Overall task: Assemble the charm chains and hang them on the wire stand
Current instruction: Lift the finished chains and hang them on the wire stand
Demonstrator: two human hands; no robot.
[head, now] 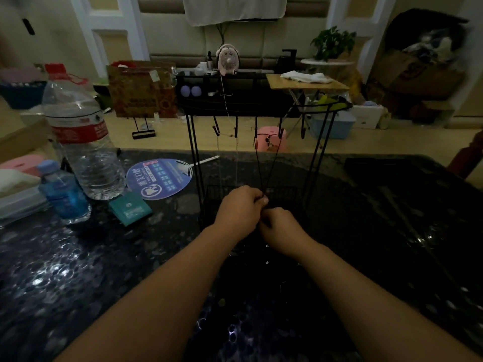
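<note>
Pinching dark cord (261,168) in left hand (239,209) grip, right hand (279,227) grip just below

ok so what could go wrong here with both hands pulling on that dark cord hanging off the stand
1. The dark cord runs taut from a hook on the thin black wire stand down to the left hand and right hand; a harder pull might tip the light stand or slip the cord off the hook.
2. The dim light and the black sequinned tablecloth could hide any small dropped part.
</note>
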